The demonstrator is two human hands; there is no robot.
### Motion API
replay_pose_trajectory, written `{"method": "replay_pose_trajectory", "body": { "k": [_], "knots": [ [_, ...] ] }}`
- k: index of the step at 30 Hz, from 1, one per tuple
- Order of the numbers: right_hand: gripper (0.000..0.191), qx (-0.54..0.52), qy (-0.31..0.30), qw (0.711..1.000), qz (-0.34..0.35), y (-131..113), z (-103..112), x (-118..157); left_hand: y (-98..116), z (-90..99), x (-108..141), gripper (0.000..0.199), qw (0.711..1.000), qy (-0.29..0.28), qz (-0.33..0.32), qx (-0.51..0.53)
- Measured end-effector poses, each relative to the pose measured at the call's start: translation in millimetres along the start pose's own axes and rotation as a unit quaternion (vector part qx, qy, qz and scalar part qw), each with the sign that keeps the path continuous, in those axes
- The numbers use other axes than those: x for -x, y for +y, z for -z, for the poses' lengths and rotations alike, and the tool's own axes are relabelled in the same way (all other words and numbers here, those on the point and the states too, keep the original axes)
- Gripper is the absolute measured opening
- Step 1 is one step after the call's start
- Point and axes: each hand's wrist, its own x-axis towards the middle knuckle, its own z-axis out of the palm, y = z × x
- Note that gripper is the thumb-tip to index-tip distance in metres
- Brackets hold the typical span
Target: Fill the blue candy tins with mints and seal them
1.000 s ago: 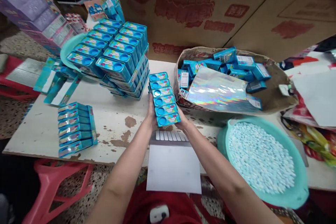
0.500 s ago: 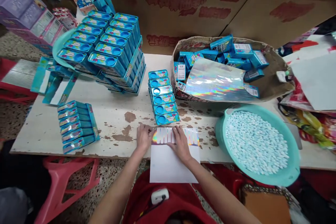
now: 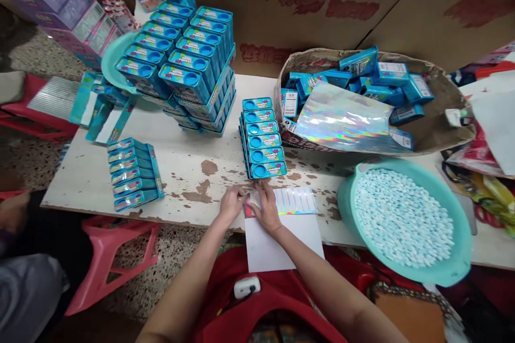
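A white sheet (image 3: 277,241) with a strip of shiny stickers (image 3: 295,201) along its far end lies at the table's front edge, partly overhanging it. At the sheet's left corner, my left hand (image 3: 232,203) pinches the strip's end with its fingers together. My right hand (image 3: 265,208) lies on the left part of the strip, fingers apart, its thumb near my left fingertips. Just beyond my hands stands a row of blue boxes (image 3: 263,141) with round recesses, their printed tops facing up.
Stacked blue boxes (image 3: 185,59) rise at the back left, and a smaller tray of boxes (image 3: 134,174) sits at the left. A cut carton (image 3: 438,134) holds loose boxes. A teal basin (image 3: 462,257) of small candies stands right. A person's hand (image 3: 14,211) shows far left.
My right hand has slid left along the strip, close to my left hand, baring the stickers on the right. The whole view has shifted, and another person's hand has appeared at the left.
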Motion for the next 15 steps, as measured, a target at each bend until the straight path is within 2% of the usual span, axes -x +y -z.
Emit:
{"method": "replay_pose_trajectory", "body": {
  "k": [8, 12, 15],
  "knots": [
    [0.048, 0.098, -0.060, 0.993, 0.012, -8.8, -7.1, 2.1, -12.2, -7.2, -2.7, 0.010, 0.998, -0.017, 0.032, 0.059],
    [0.045, 0.092, -0.084, 0.991, 0.043, -15.3, -7.3, 7.7, -17.8, -2.9, -10.0, 0.011, 0.996, -0.004, 0.048, 0.080],
    [0.034, 0.061, -0.065, 0.994, 0.058, -22.0, -0.1, 9.0, -20.8, 2.4, -15.3, 0.008, 0.994, -0.002, 0.054, 0.091]
  ]
}}
